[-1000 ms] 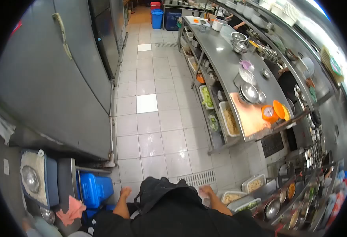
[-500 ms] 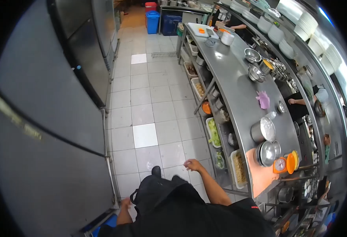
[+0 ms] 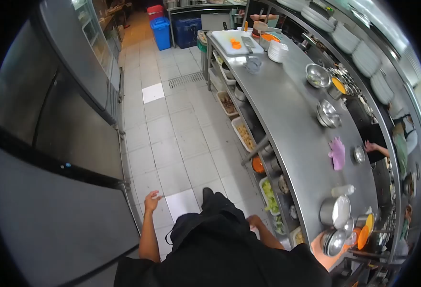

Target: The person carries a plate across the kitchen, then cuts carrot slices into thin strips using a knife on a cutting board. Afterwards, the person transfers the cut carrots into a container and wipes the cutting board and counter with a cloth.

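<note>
Apparently a walking step, hands low; left hand released, right hand's grip: can't tell. Leafy greens sit under the bench, near the right; grasping them calls for a reach.

No text, label, brand, number or sign seems readable in this blurry view.

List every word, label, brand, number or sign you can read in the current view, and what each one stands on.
No readable text anywhere.
Blue bin: no legible lettering.
Dots by the steel door: too small to tell if they bear markings.
Bottle on the counter: too blurred for any label.
</note>
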`<state>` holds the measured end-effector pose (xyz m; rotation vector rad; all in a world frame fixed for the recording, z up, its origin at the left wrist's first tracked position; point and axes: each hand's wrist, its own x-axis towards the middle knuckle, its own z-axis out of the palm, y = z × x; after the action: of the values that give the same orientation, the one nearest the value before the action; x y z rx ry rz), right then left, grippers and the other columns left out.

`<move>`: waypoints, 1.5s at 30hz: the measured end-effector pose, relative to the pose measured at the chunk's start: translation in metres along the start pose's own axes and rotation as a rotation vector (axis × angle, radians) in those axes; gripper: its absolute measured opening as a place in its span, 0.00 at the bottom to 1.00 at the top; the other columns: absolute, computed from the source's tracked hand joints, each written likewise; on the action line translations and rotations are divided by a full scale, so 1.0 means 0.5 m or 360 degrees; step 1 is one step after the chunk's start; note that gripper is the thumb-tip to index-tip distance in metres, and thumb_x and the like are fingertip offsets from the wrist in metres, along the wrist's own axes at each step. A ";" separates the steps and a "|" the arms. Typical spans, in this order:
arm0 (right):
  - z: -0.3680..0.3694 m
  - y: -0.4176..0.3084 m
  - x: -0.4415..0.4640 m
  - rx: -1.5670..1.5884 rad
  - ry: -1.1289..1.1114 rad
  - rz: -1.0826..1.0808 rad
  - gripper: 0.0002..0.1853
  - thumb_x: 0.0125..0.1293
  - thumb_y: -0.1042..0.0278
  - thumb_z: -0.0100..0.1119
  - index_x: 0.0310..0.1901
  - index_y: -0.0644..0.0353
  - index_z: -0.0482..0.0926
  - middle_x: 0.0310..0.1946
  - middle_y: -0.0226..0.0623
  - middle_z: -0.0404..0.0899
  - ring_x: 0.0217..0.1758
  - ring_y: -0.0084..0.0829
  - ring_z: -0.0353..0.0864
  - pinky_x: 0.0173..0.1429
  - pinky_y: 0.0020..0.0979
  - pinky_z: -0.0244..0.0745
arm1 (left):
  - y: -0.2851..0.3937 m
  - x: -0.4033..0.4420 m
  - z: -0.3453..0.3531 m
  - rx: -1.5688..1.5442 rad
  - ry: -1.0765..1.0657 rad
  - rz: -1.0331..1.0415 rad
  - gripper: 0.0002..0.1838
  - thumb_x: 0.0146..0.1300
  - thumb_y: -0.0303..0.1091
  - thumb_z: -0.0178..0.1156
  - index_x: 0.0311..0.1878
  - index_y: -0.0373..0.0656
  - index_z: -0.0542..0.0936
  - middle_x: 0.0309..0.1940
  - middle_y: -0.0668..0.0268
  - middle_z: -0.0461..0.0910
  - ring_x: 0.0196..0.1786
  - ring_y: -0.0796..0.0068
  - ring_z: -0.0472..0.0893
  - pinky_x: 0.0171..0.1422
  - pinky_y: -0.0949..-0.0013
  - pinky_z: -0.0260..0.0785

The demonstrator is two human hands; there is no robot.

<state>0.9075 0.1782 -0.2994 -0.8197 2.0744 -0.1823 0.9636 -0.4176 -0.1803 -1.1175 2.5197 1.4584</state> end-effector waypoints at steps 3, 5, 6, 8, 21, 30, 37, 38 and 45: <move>-0.270 0.030 0.199 0.0476 0.0488 0.0258 0.20 0.62 0.45 0.52 0.31 0.53 0.84 0.29 0.43 0.83 0.38 0.49 0.82 0.44 0.52 0.74 | -0.064 0.085 0.024 -0.0035 0.0021 -0.0178 0.21 0.52 0.35 0.73 0.51 0.50 0.85 0.43 0.58 0.86 0.48 0.66 0.83 0.52 0.65 0.75; -0.540 -0.051 0.261 0.0642 0.1059 0.0358 0.18 0.59 0.50 0.62 0.35 0.58 0.84 0.31 0.45 0.84 0.40 0.46 0.84 0.46 0.44 0.77 | -0.094 0.127 0.034 -0.0065 -0.0079 -0.0521 0.19 0.52 0.36 0.72 0.50 0.52 0.84 0.37 0.62 0.85 0.42 0.68 0.83 0.44 0.63 0.76; -0.646 -0.060 0.306 0.0829 0.1238 0.0070 0.18 0.62 0.52 0.61 0.37 0.61 0.82 0.36 0.51 0.83 0.43 0.53 0.82 0.48 0.44 0.77 | -0.091 0.141 0.036 -0.0046 -0.0155 -0.0772 0.19 0.53 0.36 0.71 0.50 0.52 0.84 0.34 0.65 0.85 0.38 0.70 0.82 0.40 0.61 0.75; -0.892 -0.171 0.327 0.0839 0.1543 0.0042 0.16 0.64 0.55 0.62 0.39 0.62 0.83 0.33 0.46 0.84 0.38 0.41 0.84 0.44 0.38 0.77 | -0.080 0.169 0.038 -0.0121 -0.0295 -0.1057 0.20 0.56 0.39 0.69 0.54 0.54 0.82 0.34 0.67 0.83 0.36 0.72 0.80 0.35 0.57 0.73; -1.445 -0.201 0.586 0.1067 0.1951 0.0154 0.09 0.64 0.67 0.61 0.41 0.64 0.79 0.29 0.43 0.84 0.33 0.36 0.86 0.42 0.34 0.80 | 0.347 1.193 0.140 0.0505 -0.0497 0.0234 0.23 0.59 0.49 0.66 0.53 0.44 0.83 0.51 0.54 0.83 0.55 0.54 0.81 0.60 0.57 0.72; -1.791 0.063 0.645 0.0947 0.2440 0.0611 0.15 0.61 0.68 0.65 0.47 0.64 0.77 0.40 0.47 0.84 0.45 0.41 0.85 0.50 0.38 0.78 | 1.351 1.456 0.299 -0.0314 -0.0803 0.1071 0.17 0.66 0.35 0.63 0.56 0.43 0.80 0.45 0.61 0.84 0.44 0.74 0.82 0.50 0.71 0.74; -2.052 0.343 0.769 0.0484 0.2192 0.1193 0.23 0.54 0.70 0.66 0.52 0.60 0.72 0.50 0.49 0.77 0.49 0.51 0.81 0.53 0.45 0.78 | 1.591 1.524 0.486 -0.0331 -0.1157 0.1096 0.16 0.66 0.32 0.62 0.56 0.43 0.79 0.43 0.59 0.85 0.41 0.78 0.82 0.45 0.74 0.74; -2.076 0.359 0.784 0.0510 0.2168 0.1204 0.23 0.54 0.70 0.66 0.52 0.60 0.72 0.50 0.49 0.77 0.49 0.51 0.81 0.53 0.45 0.78 | 1.613 1.536 0.510 -0.0254 -0.1169 0.1115 0.16 0.68 0.32 0.61 0.57 0.42 0.79 0.43 0.59 0.84 0.41 0.78 0.81 0.45 0.74 0.73; -2.109 0.402 0.813 0.0751 0.2024 0.1381 0.22 0.53 0.71 0.61 0.51 0.65 0.71 0.51 0.54 0.70 0.48 0.56 0.79 0.52 0.46 0.79 | 1.714 1.661 0.699 0.0234 -0.1317 0.1661 0.19 0.57 0.25 0.66 0.54 0.48 0.81 0.45 0.62 0.84 0.39 0.66 0.83 0.44 0.64 0.76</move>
<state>-0.1718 -0.0906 -0.0169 0.7575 3.0979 -0.8081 -0.2695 -0.3603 -0.0304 0.8488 2.4408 1.3305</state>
